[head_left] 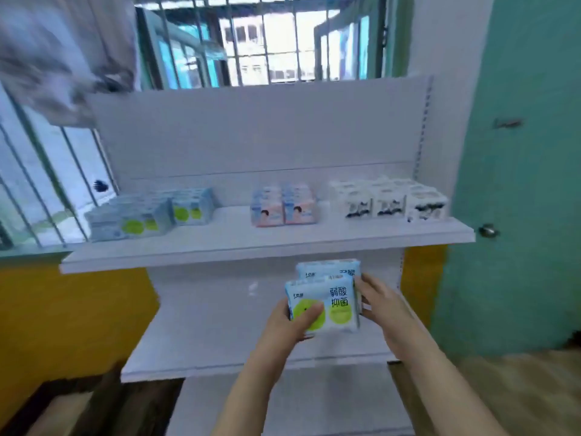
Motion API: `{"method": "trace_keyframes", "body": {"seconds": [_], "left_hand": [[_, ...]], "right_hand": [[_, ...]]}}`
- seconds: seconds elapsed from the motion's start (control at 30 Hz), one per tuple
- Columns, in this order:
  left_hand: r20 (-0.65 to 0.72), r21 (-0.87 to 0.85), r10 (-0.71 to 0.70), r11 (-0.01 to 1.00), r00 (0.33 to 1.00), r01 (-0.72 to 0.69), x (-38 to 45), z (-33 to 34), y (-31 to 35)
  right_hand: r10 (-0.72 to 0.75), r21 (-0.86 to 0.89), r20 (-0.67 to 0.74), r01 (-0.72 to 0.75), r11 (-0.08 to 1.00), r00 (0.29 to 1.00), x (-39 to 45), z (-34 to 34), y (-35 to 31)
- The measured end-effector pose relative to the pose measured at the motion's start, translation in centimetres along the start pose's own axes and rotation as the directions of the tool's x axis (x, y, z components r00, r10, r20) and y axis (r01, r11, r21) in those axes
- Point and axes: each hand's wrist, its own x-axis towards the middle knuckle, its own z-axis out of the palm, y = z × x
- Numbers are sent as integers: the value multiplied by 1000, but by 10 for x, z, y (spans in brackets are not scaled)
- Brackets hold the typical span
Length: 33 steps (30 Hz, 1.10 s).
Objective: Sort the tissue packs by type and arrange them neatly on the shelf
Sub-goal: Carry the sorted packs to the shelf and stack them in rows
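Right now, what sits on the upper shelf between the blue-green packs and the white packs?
In the head view, a pink-and-blue group of packs stands between the blue-green packs and the white packs, with bare upper shelf on either side of it.

Both hands, left hand (294, 319) and right hand (382, 305), hold two pale-blue plastic tissue packs with green circles (327, 297) below the white metal upper shelf (267, 243) stocked with sorted packs.

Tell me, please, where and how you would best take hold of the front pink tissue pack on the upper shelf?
I would pinch the front pink tissue pack across its two side edges, coming straight in from the front of the upper shelf. It stands upright at the front of its group, face forward, with bare shelf to its right, though another pack beside it on the left crowds that edge.
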Motion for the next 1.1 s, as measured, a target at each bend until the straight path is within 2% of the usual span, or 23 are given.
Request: {"method": "trace_keyframes", "body": {"seconds": [0.2, 0.37, 0.47, 0.57, 0.7, 0.83, 0.9, 0.93, 1.0, 1.07, 1.1], "left_hand": [[-219, -42, 100, 993, 971, -111, -29, -188, 24], [-313, -26, 125, 990, 941, -140, -31, -297, 30], [-331, -20, 160, 984, 930, -177, -11, -337, 37], [-315, -6, 175, 982, 933, -187, 27, -367, 44], [-243, -6, 177, 983, 954, -184, 92, -395, 50], [-172, 138, 202, 974, 964, -180, 159, -415, 60], [-250, 384, 323, 899, 913, -212, 186, -435, 58], [-275, 559, 434, 798, 858, -225, 199, -450, 56], [-237, 828, 647, 524, 725, -197, 227, -486, 57], [-240, 922, 707, 381, 665, -72, 254, -515, 61], [-244, 942, 697, 336, 674, -6, 265, -529, 59]], "right_hand": [[-72, -36, 181, 80, 996, 981, 18, 204, -14], [-113, -6, 306, 120, 993, 945, 33, 322, -5], [-174, 40, 420, 174, 984, 890, 44, 365, -8], [-204, -54, 464, 257, 965, 862, 77, 390, -8], [-214, -144, 419, 297, 944, 882, 145, 410, -6], [-217, -176, 325, 284, 943, 921, 225, 423, -5], [-211, -219, 320, 288, 932, 924, 262, 428, -5], [-205, -262, 321, 295, 919, 925, 278, 432, -6], [-222, -358, 315, 332, 873, 923, 308, 442, -8], [-251, -464, 302, 372, 804, 920, 335, 453, -5], [-270, -498, 309, 397, 771, 912, 346, 457, -2]]}}
